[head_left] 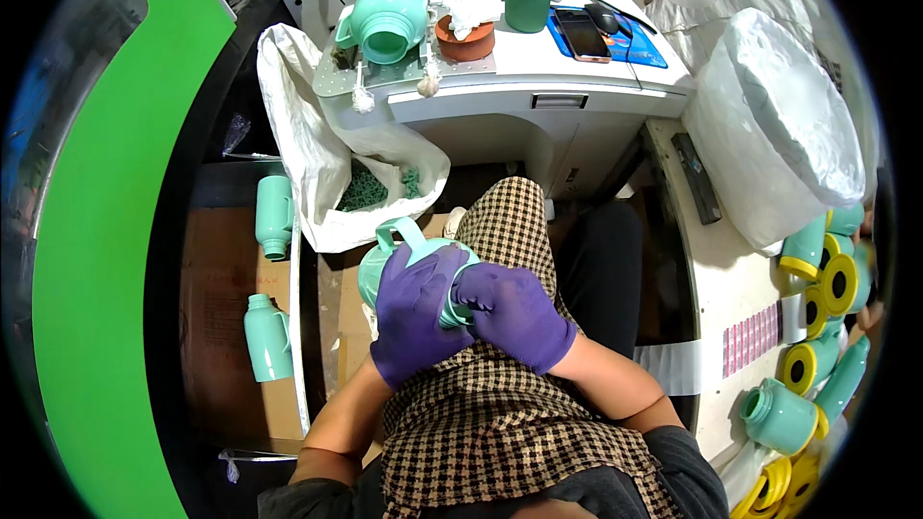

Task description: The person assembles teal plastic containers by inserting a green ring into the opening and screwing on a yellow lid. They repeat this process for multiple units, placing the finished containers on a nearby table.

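A mint-green plastic jug body (370, 277) with a loop handle lies tilted over my lap, its mouth turned to the right. My left hand (411, 319), in a purple glove, is wrapped round it from the near side. At the jug's mouth, my right hand (516, 315), gloved alike, is closed with its curled fingers against the rim. Whatever those fingers hold, if anything, is hidden. Beyond the jug, a white woven sack (303, 149) gapes with green plastic shavings (363, 190) inside.
Two green jug bodies, one upper (274, 214) and one lower (266, 336), lie in a cardboard-lined box on the left. Ahead, a white desk (433, 101) bears another jug body (392, 10) and a phone (583, 36). Several jugs with yellow rings (800, 365) crowd the right bench.
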{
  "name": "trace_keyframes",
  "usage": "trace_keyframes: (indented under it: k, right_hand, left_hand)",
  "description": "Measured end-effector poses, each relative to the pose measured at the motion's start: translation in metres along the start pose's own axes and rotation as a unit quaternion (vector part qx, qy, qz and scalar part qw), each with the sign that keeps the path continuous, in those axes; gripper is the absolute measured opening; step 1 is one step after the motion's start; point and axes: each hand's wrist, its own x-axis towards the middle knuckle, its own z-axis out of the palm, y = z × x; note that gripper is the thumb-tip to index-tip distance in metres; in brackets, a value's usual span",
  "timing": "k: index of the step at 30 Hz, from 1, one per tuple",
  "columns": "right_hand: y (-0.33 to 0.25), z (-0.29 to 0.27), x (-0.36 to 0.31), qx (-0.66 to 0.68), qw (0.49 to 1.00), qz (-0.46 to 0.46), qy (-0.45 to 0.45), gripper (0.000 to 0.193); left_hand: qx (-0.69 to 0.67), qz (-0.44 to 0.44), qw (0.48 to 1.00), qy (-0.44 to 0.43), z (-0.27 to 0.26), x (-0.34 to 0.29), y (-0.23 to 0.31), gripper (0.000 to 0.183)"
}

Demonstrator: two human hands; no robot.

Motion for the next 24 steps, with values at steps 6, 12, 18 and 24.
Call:
trace_keyframes:
  k: [6, 12, 18, 24]
  right_hand:
    - [0.001, 0.003, -0.018, -0.024, 0.999, -0.036, 0.006, 0.042]
    - [0.002, -0.006, -0.025, 0.007, 0.997, -0.041, -0.072, 0.046]
    - [0.015, 0.008, -0.044, 0.175, 0.983, -0.014, -0.049, 0.032]
    - [0.027, -0.042, -0.095, 0.095, 0.974, -0.124, 0.163, 0.028]
  left_hand:
    - [-0.042, 0.003, 0.999, 0.004, 0.002, 0.0, -0.001, 0.076]
    - [-0.007, -0.01, 1.0, -0.019, 0.002, 0.0, 0.004, 0.075]
    - [-0.012, -0.004, 1.0, 0.012, 0.014, 0.004, 0.006, 0.067]
    - [0.064, 0.157, 0.984, -0.054, -0.01, -0.007, 0.019, 0.042]
